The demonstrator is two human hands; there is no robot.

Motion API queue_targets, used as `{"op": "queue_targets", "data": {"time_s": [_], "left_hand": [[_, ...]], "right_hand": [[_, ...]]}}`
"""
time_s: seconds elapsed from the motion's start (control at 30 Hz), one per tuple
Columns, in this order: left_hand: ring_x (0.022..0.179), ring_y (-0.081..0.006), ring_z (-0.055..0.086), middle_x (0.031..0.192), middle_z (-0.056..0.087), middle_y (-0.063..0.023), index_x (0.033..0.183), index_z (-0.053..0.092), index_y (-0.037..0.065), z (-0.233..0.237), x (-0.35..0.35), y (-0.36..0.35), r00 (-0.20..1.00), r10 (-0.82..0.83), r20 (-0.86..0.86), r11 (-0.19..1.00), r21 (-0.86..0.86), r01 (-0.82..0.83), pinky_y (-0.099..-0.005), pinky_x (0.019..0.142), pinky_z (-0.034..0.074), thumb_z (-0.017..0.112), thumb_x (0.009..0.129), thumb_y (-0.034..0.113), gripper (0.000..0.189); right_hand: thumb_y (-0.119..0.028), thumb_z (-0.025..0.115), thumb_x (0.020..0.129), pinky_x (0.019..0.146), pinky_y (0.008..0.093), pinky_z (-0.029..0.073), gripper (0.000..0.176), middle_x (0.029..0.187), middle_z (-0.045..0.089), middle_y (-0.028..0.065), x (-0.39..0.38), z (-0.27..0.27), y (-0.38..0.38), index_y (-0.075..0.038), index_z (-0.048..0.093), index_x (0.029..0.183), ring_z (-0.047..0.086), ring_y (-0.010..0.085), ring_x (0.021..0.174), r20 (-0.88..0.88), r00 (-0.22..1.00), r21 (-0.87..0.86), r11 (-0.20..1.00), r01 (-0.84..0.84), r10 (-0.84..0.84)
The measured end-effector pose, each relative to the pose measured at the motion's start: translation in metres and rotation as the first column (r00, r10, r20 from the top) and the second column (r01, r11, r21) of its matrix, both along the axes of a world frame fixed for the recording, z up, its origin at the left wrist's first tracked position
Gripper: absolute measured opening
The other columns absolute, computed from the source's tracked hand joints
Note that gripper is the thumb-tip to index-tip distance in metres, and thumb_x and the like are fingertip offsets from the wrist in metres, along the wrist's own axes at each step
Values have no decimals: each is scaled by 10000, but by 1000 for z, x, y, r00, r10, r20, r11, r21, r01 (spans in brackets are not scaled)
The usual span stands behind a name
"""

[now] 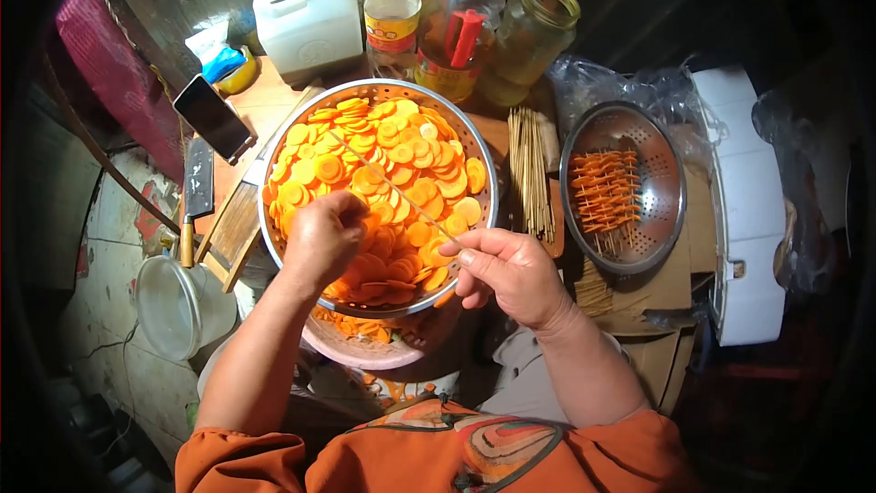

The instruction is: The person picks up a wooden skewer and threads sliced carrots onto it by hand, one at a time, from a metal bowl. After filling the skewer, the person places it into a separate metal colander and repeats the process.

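A perforated metal colander (491, 173) heaped with round carrot slices (401, 141) stands before me. My right hand (511, 274), at its right front rim, pinches the lower end of a thin bamboo skewer (394, 187). The skewer slants up and left over the slices; no slice shows on its visible length. My left hand (324, 237) reaches over the left front of the heap with curled fingers, right beside some slices. Its fingertips are partly hidden, so what they hold cannot be made out.
Right of the colander lie a bundle of bamboo skewers (531, 173) and a metal strainer (671, 210) with skewered carrots (605, 190). Behind stand a white jug (308, 32), bottles and a glass jar (529, 41). At left are a phone (212, 117), a cleaver (198, 183) and a wooden slicer (235, 233).
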State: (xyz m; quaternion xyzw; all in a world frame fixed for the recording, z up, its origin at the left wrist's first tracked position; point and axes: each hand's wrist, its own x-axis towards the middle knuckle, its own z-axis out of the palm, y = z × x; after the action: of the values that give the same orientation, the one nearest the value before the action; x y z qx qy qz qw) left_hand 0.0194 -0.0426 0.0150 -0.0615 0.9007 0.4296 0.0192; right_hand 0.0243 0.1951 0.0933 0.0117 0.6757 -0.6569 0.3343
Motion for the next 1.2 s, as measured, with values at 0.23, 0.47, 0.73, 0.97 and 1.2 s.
{"op": "queue_targets", "data": {"time_s": [0.23, 0.47, 0.73, 0.97, 1.2], "left_hand": [[635, -90, 598, 760, 628, -8, 882, 556, 97, 21, -10, -26, 916, 207, 343, 512, 760, -400, -209, 524, 465, 613, 812, 62, 97], [618, -93, 588, 803, 623, -24, 938, 537, 73, 27, -10, -24, 870, 332, 363, 218, 868, -446, -251, 614, 546, 564, 818, 18, 135], [748, -146, 618, 856, 631, -63, 960, 563, 44, 23, -9, -26, 887, 317, 334, 235, 879, -415, -269, 655, 532, 586, 787, 1, 179], [769, -154, 627, 861, 638, -72, 927, 574, 38, 12, -10, -26, 902, 343, 263, 316, 872, -374, -278, 679, 531, 597, 791, 16, 140], [818, -154, 614, 866, 628, -50, 924, 583, 62, 16, -7, -15, 892, 358, 276, 387, 826, -411, -329, 727, 520, 587, 824, 82, 102]], "right_hand": [[-147, 511, 907, 504, 202, 465, 234, 650, 602, 30, 6, -7, 0, 15, 616, 1039, 560, 79, 530, 54, 989, 135, 980, -143, 137], [-151, 505, 903, 474, 207, 456, 240, 625, 588, 27, 7, -5, -4, 20, 616, 1031, 537, 73, 500, 19, 989, 189, 971, -147, 146], [-145, 495, 898, 471, 207, 462, 242, 612, 589, 28, 9, -5, -5, 27, 618, 1018, 542, 71, 503, -5, 987, 207, 966, -153, 158], [-150, 493, 888, 444, 214, 455, 236, 582, 590, 38, 10, -7, -3, 18, 631, 978, 547, 79, 475, -26, 990, 217, 967, -133, 142], [-143, 486, 887, 450, 217, 457, 233, 583, 588, 36, 11, -9, -2, 24, 628, 964, 541, 78, 476, -15, 991, 232, 965, -124, 131]]}}
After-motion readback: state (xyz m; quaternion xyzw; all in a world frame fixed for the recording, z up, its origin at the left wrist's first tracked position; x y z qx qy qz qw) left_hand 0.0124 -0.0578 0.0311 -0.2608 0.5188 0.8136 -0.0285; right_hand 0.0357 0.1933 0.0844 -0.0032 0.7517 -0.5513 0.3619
